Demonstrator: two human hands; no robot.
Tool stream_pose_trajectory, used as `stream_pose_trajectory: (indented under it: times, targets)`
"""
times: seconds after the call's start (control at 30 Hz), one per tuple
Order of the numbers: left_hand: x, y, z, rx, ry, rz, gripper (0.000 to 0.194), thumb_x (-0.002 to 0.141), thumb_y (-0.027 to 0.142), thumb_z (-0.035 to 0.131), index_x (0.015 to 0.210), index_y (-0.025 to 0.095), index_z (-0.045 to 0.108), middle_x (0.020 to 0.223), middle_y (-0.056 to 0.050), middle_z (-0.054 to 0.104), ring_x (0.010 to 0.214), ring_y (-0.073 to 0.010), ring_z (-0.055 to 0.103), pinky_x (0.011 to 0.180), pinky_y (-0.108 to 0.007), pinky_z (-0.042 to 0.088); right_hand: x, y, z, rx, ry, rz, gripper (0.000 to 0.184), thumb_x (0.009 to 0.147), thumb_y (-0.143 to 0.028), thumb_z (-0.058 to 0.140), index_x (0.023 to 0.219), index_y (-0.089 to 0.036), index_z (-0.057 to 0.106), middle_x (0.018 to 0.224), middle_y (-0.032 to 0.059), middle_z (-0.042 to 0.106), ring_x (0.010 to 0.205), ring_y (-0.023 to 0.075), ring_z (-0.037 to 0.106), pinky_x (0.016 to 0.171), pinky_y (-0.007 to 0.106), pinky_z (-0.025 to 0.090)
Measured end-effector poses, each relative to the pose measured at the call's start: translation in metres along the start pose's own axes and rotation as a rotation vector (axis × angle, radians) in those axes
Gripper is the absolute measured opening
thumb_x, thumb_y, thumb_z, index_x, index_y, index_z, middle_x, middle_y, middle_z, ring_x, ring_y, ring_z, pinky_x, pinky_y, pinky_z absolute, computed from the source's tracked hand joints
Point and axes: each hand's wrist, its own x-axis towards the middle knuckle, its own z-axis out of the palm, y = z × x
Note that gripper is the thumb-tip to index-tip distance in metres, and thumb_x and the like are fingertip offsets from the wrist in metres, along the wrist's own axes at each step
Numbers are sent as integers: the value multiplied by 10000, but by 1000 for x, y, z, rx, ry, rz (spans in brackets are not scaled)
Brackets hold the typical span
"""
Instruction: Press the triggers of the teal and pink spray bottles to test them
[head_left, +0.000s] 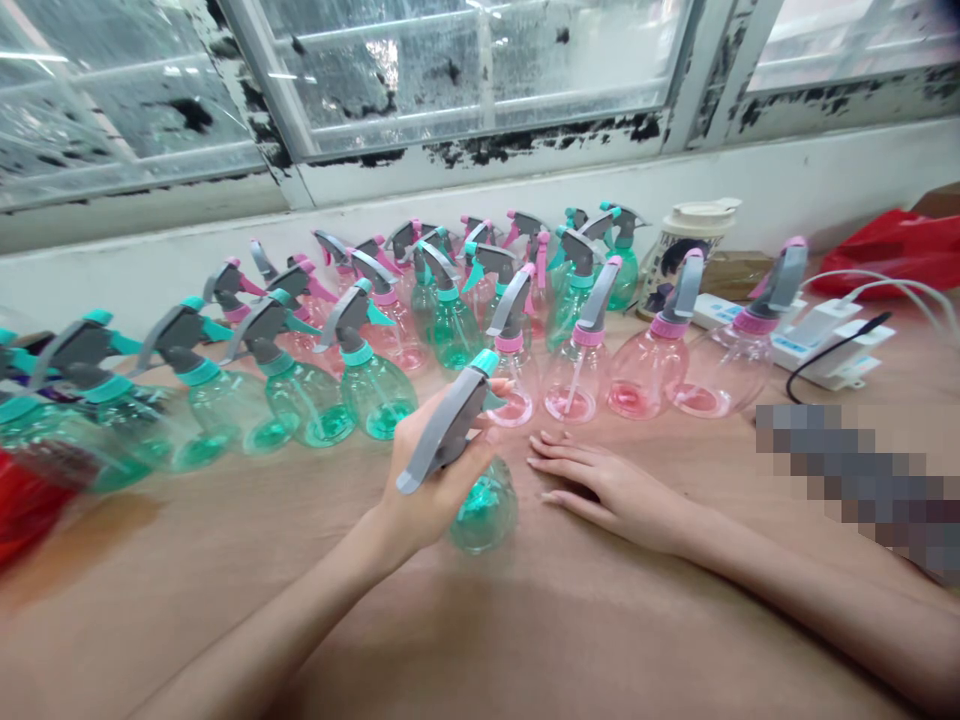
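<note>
Head view: we note the left hand (421, 490) closed round the neck of a green spray bottle (484, 512), in front of the pink-collared bottles (576, 380); base contact with the worktop (525, 640) we cannot confirm. The right hand (619, 492) lies palm down, fingers loosely spread, apparently empty. Risk, we judge: a careless forward swing could topple those close-standing bottles.

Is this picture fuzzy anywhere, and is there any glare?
Head view: the red item at the left edge is smeared; head view: the green spray bottle in the left hand looks slightly soft; head view: bright patches show on the window; head view: a pixelated patch hides something at right.
</note>
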Motion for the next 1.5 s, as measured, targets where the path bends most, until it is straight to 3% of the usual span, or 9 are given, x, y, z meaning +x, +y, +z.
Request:
stream_pose_trajectory:
  times: [0.3,0.5,0.7,0.9,1.1,1.27,1.5]
  targets:
    - [-1,2,2,-25,22,-60,256,852,224,558,1097,228,630,1104,-58,704,940,-193,677,818,-311,543,0,0,0,-6,-9,1,475,998,-456,451,1390,-201,535,1491,81,473,1402,255,397,1160,474,342]
    - [-1,-5,0,-11,15,-124,171,846,317,595,988,236,644,911,-21,710,819,-176,672,719,-287,539,0,0,1,-4,0,-4,466,996,-453,458,1384,-208,541,1485,77,483,1398,252,404,1155,467,351]
    - [-3,-7,-2,108,120,-201,171,793,383,649,803,215,621,725,0,632,640,-154,598,616,-287,508,0,0,0,12,12,-6,455,988,-441,482,1381,-220,546,1480,76,489,1393,259,411,1153,479,352]
    - [-1,2,-1,5,9,-117,222,857,361,553,1025,238,631,873,-20,683,610,-143,605,638,-303,524,0,0,0,4,5,-9,460,994,-442,466,1389,-216,537,1485,76,481,1395,255,408,1153,477,352]
    - [-2,1,3,137,80,-62,275,813,323,610,1068,219,600,822,-9,654,560,-130,550,603,-295,494,-1,1,0,-12,-7,0,469,997,-451,454,1392,-211,533,1488,82,476,1395,260,408,1150,487,351]
    - [-4,-2,5,138,109,-60,298,793,311,635,1077,250,565,566,90,511,417,-96,418,475,-242,396,-1,1,1,-8,2,-8,466,995,-453,457,1390,-218,536,1488,77,478,1394,258,409,1151,480,352]
    - [-5,-1,5,178,166,-81,380,772,391,671,1102,258,535,670,59,561,484,-115,475,523,-267,430,0,1,0,11,20,-26,452,987,-437,480,1393,-244,534,1471,78,498,1389,272,415,1145,504,353]
